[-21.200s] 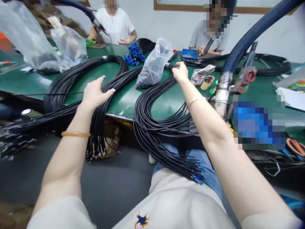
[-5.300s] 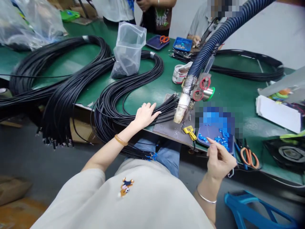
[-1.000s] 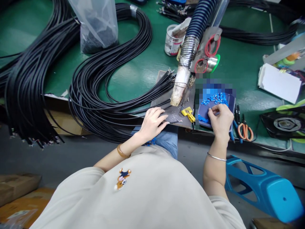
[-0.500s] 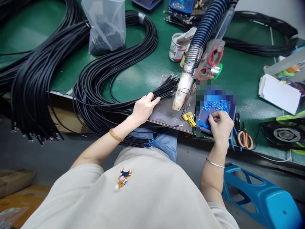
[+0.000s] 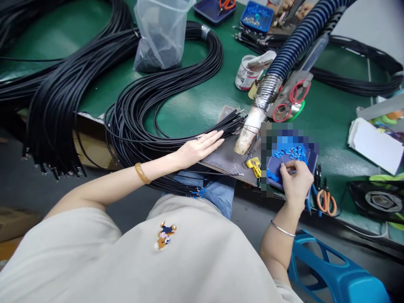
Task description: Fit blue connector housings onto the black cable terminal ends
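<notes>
My left hand [image 5: 200, 148] lies with fingers stretched out along the front of a thick bundle of black cables [image 5: 176, 145], touching it near the stripped ends. My right hand [image 5: 296, 179] is over a dark blue tray [image 5: 312, 158], thumb and forefinger pinched. A thin sliver seems to stick up from the fingertips, too small to name. Small blue pieces [image 5: 295, 152] are scattered in the tray, which is partly blurred by mosaic. Across my lap hang black cables with blue-tipped ends [image 5: 197, 192].
A ribbed hose [image 5: 293, 54] with a whitish nozzle comes down over the bench. Near it are a yellow clip [image 5: 253, 166], a tin [image 5: 247, 73] and orange-handled scissors [image 5: 326, 202]. More cables [image 5: 59, 109] hang over the left edge. A blue stool [image 5: 341, 269] stands below right.
My left hand's fingers have straightened and now lie flat along the cables. My right hand stays pinched over the tray. The whole view has shifted slightly.
</notes>
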Demonstrator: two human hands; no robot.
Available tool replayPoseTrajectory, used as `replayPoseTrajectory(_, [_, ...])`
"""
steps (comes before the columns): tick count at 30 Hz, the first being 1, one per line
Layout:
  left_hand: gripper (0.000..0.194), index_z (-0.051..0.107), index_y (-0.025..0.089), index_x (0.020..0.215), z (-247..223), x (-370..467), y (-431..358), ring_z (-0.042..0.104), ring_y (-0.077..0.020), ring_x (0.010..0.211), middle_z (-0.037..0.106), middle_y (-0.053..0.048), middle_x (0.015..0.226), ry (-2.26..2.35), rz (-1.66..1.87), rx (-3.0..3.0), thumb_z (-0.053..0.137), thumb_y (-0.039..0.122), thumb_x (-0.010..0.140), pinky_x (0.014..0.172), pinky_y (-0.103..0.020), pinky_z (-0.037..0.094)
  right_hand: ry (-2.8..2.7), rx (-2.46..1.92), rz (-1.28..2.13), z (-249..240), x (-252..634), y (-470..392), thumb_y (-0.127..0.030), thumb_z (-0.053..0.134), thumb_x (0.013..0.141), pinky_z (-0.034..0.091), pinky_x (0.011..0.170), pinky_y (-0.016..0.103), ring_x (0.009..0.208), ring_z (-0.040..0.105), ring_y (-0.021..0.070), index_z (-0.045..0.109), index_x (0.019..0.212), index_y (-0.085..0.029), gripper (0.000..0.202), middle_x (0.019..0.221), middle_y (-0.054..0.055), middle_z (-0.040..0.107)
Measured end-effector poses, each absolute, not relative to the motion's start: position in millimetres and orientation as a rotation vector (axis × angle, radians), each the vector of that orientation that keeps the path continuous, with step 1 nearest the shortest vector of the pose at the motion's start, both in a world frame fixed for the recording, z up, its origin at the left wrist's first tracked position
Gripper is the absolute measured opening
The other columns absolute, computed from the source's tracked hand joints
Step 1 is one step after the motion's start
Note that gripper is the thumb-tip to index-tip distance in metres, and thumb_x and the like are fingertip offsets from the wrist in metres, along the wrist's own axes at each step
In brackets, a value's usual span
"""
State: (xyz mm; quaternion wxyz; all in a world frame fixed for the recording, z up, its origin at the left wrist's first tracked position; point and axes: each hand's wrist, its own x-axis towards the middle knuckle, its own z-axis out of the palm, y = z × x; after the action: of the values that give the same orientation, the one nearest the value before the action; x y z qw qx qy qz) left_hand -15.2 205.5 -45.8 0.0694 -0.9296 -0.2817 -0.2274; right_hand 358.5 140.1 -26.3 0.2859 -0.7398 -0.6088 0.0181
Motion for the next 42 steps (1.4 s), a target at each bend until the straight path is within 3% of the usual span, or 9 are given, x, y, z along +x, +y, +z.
replayPoseTrajectory(6, [0.057,0.044,0.004,0.147,-23,4,179,0.043,-0.0303,0.145,0.038,-0.021,0.157,-1.337,-0.236,-2.803,0.025,-0.001,0.094,0.095,-0.042,0.058,-1.603,-1.984,0.053,-27,358,140,-0.033,0.058,0.077,0.042,0.073,0.034,0.067,0.053,0.0167,0.054,0.071,-0.022,0.014,0.075,0.001,0.057])
replayPoseTrajectory(9, [0.060,0.041,-0.002,0.148,-2,17,179,0.052,-0.0363,0.135,0.047,-0.030,0.149,-1.496,0.045,-2.708,0.019,-0.003,0.091,0.082,-0.045,0.058,-1.593,-1.995,0.059,-27,358,141,-0.034,0.058,0.077,0.043,0.072,0.033,0.066,0.053,0.0164,0.055,0.072,-0.022,0.013,0.075,0.001,0.056])
replayPoseTrajectory(11, [0.057,0.045,-0.005,0.143,7,20,187,0.055,-0.0361,0.128,0.058,-0.031,0.134,-1.480,0.122,-2.653,0.019,-0.002,0.093,0.089,-0.048,0.053,-1.584,-2.000,0.063,-28,359,140,-0.034,0.058,0.077,0.043,0.072,0.033,0.067,0.053,0.0163,0.055,0.072,-0.022,0.013,0.075,0.000,0.056])
replayPoseTrajectory(13, [0.051,0.046,-0.003,0.142,9,16,199,0.055,-0.0361,0.125,0.062,-0.028,0.126,-1.481,0.150,-2.644,0.032,0.004,0.093,0.096,-0.050,0.048,-1.581,-1.998,0.063,-28,359,140,-0.034,0.058,0.077,0.043,0.073,0.033,0.068,0.053,0.0166,0.055,0.073,-0.022,0.014,0.074,0.000,0.056])
replayPoseTrajectory(16, [0.063,0.042,0.006,0.147,2,0,219,0.062,-0.0337,0.112,0.067,-0.020,0.119,-1.680,0.125,-2.739,0.053,0.018,0.086,0.089,-0.043,0.051,-1.588,-1.993,0.065,-28,359,140,-0.035,0.058,0.078,0.043,0.074,0.033,0.069,0.053,0.0169,0.055,0.072,-0.022,0.014,0.074,0.000,0.055])
replayPoseTrajectory(20, [0.047,0.063,0.015,0.125,-6,-18,249,0.067,-0.0257,0.096,0.072,-0.009,0.101,-2.008,-0.182,-2.856,0.057,0.024,0.080,0.085,-0.034,0.050,-1.591,-1.985,0.078,-30,361,140,-0.034,0.059,0.078,0.043,0.074,0.033,0.068,0.053,0.0168,0.055,0.073,-0.022,0.014,0.075,0.000,0.056])
replayPoseTrajectory(26, [0.042,0.062,0.010,0.121,7,2,292,0.064,-0.0279,0.108,0.069,-0.012,0.112,-2.232,-0.685,-2.582,0.062,0.029,0.084,0.095,-0.036,0.047,-1.607,-1.974,0.059,-29,360,141,-0.034,0.058,0.078,0.042,0.074,0.032,0.068,0.052,0.0165,0.055,0.072,-0.022,0.014,0.074,0.000,0.056])
replayPoseTrajectory(35, [0.058,0.053,0.008,0.129,-20,38,255,0.061,-0.0344,0.114,0.065,-0.022,0.119,-1.969,-0.305,-2.741,0.052,0.054,0.094,0.097,-0.040,0.046,-1.613,-1.982,0.029,-29,360,142,-0.033,0.058,0.076,0.043,0.076,0.034,0.070,0.053,0.0186,0.053,0.071,-0.023,0.013,0.073,0.000,0.055])
replayPoseTrajectory(42, [0.085,0.024,0.009,0.157,-15,41,225,0.045,-0.0420,0.132,0.049,-0.026,0.139,-1.853,-0.241,-2.717,0.052,0.057,0.093,0.104,-0.048,0.043,-1.598,-1.988,0.035,-31,360,142,-0.030,0.059,0.076,0.045,0.078,0.035,0.071,0.054,0.0180,0.054,0.071,-0.022,0.010,0.074,0.000,0.055])
